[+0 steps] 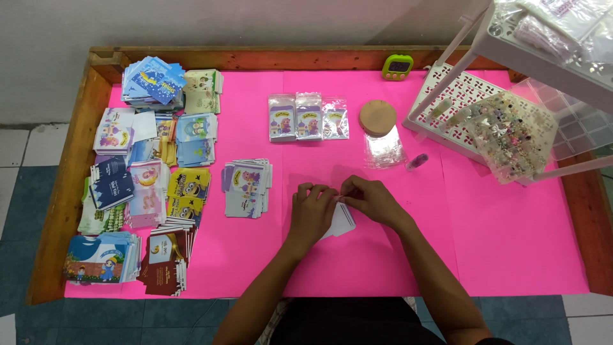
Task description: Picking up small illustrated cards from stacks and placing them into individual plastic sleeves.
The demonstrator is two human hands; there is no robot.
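Both hands meet over the middle of the pink-covered bench (511, 255), just in front of the person. The left hand (313, 211) lies on a small white card (341, 220), its fingers curled down onto the card's upper left part. The right hand (370, 201) comes in from the other side, its fingers pinched together at the card's top edge, right beside the left fingertips; something small may be nipped between them, but it is too tiny to make out.

The card is plain white on the side that shows, rectangular with rounded corners, tilted a little, and lies flat on the bench, mostly hidden under the hands.

To the left of it sits a stack of printed cards (246, 187) in purple and yellow. Farther up, three small clear packets (308, 117) lie in a row, with a round cork lid (377, 117) near them.
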